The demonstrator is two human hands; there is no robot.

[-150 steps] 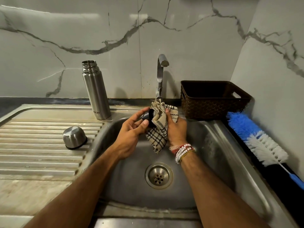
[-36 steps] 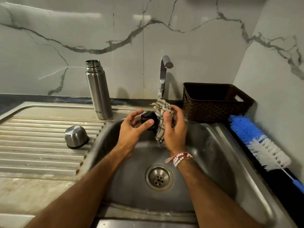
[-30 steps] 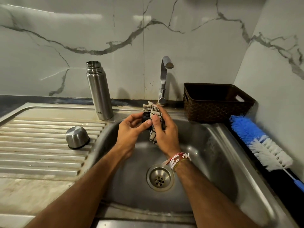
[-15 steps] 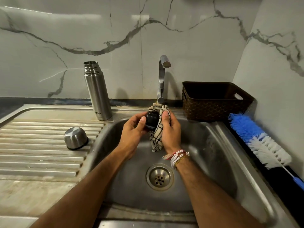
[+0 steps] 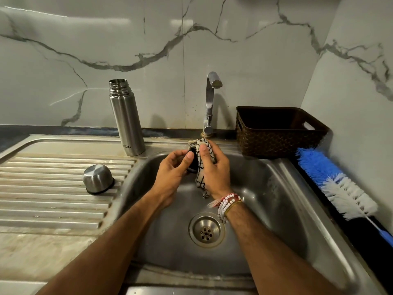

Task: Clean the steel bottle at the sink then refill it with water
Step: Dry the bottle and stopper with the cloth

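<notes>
Two-handed wipe below tap [image 5: 209, 107]: left hand [image 5: 171, 177] pinching stopper [image 5: 193, 161], right hand [image 5: 215, 173] clamped round cloth [image 5: 200, 169]; rotate stopper, cover all sides.

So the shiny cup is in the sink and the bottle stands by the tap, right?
No. The cup sits on the draining board, not in the sink, as the head view shows. The bottle does stand by the tap.

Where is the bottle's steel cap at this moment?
In the head view, the steel cap sits rim-down on the ribbed drainboard, left of the sink basin and in front of the upright steel bottle.
</notes>
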